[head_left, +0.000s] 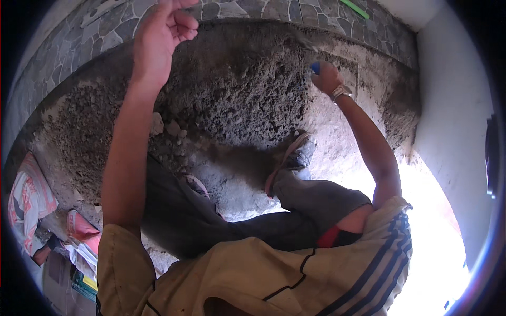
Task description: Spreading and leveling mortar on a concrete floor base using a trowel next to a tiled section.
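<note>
My right hand (328, 79) is closed round the blue handle of a tool (315, 67). Its working end, blurred against the grey-brown ground, points away from me and cannot be made out clearly; it may be a trowel. My left hand (162, 34) is raised at the far left, its fingers loosely bent and apart, with nothing seen in it. The upper frame edge cuts off part of that hand. Between and below the hands spreads a rough bed of damp, crumbly mortar or soil (247, 100).
Stone-patterned surfacing (113, 34) borders the far side, with a green strip (356, 8) on it. Loose stones (157, 124) lie beside my left forearm. Red-and-white sacks (32, 192) rest at the left. A white wall (453, 95) rises on the right. My sandalled foot (301, 152) stands at the bed's near edge.
</note>
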Available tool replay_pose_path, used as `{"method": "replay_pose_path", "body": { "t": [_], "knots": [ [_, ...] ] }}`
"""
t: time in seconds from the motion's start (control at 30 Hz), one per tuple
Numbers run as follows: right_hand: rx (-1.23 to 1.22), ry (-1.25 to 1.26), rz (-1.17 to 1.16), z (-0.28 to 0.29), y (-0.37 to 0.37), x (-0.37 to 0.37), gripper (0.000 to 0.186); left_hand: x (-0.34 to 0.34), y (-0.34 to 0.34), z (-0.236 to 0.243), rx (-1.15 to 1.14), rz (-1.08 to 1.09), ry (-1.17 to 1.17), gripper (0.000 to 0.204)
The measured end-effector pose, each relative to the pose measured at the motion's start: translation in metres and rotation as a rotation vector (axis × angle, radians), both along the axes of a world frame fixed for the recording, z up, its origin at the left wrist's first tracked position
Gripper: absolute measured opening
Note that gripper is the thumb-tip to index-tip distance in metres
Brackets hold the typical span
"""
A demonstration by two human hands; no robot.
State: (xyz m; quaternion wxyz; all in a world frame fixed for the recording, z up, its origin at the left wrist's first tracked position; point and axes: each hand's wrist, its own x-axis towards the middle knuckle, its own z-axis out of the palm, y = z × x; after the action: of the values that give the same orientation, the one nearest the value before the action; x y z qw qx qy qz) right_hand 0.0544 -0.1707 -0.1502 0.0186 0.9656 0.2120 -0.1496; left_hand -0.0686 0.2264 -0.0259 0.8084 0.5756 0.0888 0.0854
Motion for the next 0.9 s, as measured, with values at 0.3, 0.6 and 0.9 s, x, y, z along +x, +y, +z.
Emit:
{"method": "replay_pose_path", "body": {
  "t": [0.3, 0.6, 0.9],
  "knots": [
    [0.214, 0.235, -0.243, -0.032, -0.004, 0.009, 0.042, 0.006, -0.007, -0.005, 0.095, -0.060, -0.068, 0.056],
    [0.144, 0.220, -0.090, -0.022, 0.042, -0.026, 0.038, 0.000, 0.002, -0.002, 0.062, 0.001, -0.079, 0.057],
    [-0.036, 0.020, 0.159, -0.002, 0.064, 0.010, 0.031, -0.003, 0.009, -0.008, -0.236, 0.101, 0.053, 0.053]
  ]
}}
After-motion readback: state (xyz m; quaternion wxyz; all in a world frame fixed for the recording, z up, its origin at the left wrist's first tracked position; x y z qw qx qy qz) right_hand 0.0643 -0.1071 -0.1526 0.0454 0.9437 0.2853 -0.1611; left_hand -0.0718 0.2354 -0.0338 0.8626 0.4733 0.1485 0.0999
